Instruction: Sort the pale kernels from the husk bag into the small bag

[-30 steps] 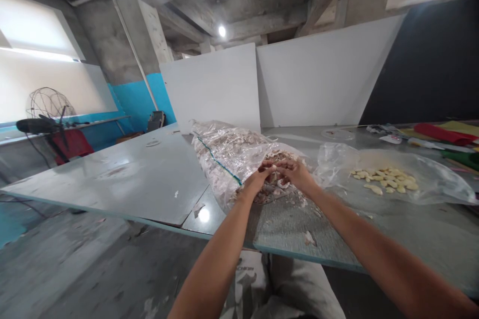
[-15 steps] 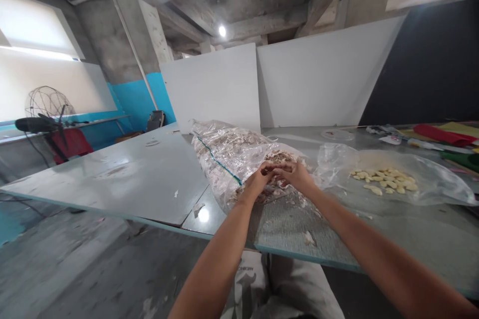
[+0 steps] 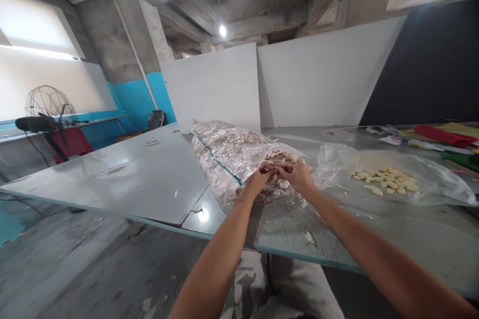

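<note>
Over the open end of a clear plastic bag (image 3: 228, 144) full of papery garlic skins, my left hand (image 3: 261, 175) and my right hand (image 3: 297, 175) meet at the fingertips. Both are closed in a pinch; whatever small piece they grip is hidden by the fingers. Just beneath them, a whitish garlic piece (image 3: 284, 185) lies among loose garlic skins (image 3: 279, 157). To the right, peeled garlic cloves (image 3: 389, 179) rest on another clear plastic bag (image 3: 441, 174) spread on the table.
The grey table (image 3: 149, 174) has scraps of skin near its front edge. A clear round lid (image 3: 338, 135) lies at the back, with red cloth (image 3: 445, 134) and other coloured pieces at the far right. White panels (image 3: 213, 87) stand behind; a fan frame (image 3: 48, 102) is at left.
My right hand's fingers have shifted slightly and drawn into a tighter pinch. The whitish garlic piece beneath the hands now shows. My arms have barely moved.
</note>
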The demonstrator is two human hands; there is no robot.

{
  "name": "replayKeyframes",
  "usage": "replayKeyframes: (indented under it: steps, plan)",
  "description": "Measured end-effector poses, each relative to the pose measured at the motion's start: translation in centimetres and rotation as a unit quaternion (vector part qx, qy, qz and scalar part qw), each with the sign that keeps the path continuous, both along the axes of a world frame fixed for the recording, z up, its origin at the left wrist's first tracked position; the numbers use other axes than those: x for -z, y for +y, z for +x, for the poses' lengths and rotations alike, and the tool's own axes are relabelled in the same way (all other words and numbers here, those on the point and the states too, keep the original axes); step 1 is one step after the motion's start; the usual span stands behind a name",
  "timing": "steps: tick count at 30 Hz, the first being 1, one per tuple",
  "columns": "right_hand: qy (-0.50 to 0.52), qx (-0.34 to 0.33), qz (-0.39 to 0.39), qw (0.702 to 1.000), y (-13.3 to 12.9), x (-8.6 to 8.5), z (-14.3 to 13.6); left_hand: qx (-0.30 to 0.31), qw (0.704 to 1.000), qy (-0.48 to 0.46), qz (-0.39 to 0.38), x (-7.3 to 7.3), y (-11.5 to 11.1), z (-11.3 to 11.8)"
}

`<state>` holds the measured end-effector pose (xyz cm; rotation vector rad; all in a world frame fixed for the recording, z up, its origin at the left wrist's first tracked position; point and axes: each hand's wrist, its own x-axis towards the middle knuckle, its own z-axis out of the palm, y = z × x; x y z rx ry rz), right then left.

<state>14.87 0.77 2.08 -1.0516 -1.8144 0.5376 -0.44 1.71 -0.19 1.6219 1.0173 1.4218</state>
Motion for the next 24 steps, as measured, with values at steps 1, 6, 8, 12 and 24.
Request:
replayKeyframes:
  steps: [1, 6, 8, 12, 24]
  plan:
    - [-0.002, 0.005, 0.003, 1.0, 0.0, 0.0, -0.1, -0.004, 1.0, -0.003, -0.004, 0.0, 0.0, 0.0]
    - [0.016, 0.007, 0.004, 1.0, 0.2, 0.3, -0.5, -0.027, 1.0, -0.001, -0.011, -0.3, -0.2, 0.0]
    - [0.049, -0.009, -0.009, 0.999, 0.5, 0.6, -0.5, -0.037, 0.999, 0.01, -0.022, -0.6, -0.5, 0.0]
    - [0.156, -0.057, -0.082, 0.983, 0.6, 0.6, -0.5, -0.073, 0.996, 0.041, -0.042, -1.1, -1.0, -0.2]
    - [0.066, -0.03, -0.068, 0.995, -0.4, 0.1, -0.3, -0.038, 0.998, 0.049, 0.01, -0.9, -0.9, -0.1]
